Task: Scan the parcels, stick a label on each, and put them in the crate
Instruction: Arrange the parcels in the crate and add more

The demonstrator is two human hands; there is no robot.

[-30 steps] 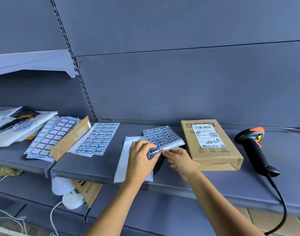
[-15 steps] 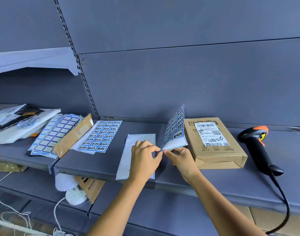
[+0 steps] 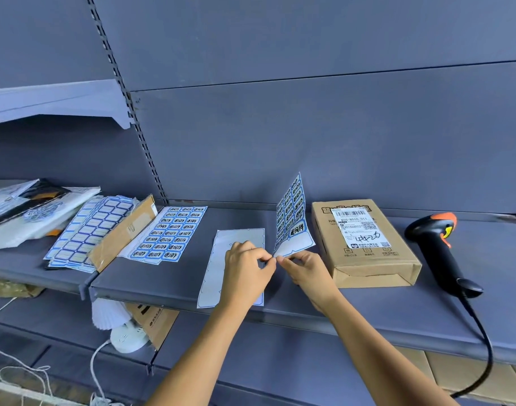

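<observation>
Your left hand (image 3: 246,269) and right hand (image 3: 308,272) pinch one corner of the upright blue paper label sheet (image 3: 292,218); peel slowly, without curling.

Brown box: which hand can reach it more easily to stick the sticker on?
Probably the right hand: it is just beside the brown box, while the left hand is farther away and would have to cross over. Both pinch a corner of the sticker sheet now.
</observation>
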